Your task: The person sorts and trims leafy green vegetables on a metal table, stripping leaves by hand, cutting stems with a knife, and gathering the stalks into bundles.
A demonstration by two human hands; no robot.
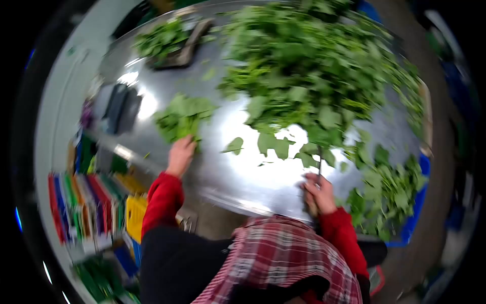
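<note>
My left hand (182,155) is closed on the stems of a small bunch of leafy greens (183,117), which rests on the shiny metal table (202,175). At the table's front edge, my right hand (320,191) grips a knife (320,163) with a thin dark blade pointing away from me. Just beyond the blade spreads a large heap of leafy greens (309,66). Several loose leaves (273,145) lie between my hands.
A tray of greens (164,41) sits at the back left, near a dark device (116,107). More greens fill a blue crate (419,197) at the right. Coloured folders (83,202) and a yellow container (135,215) stand below left.
</note>
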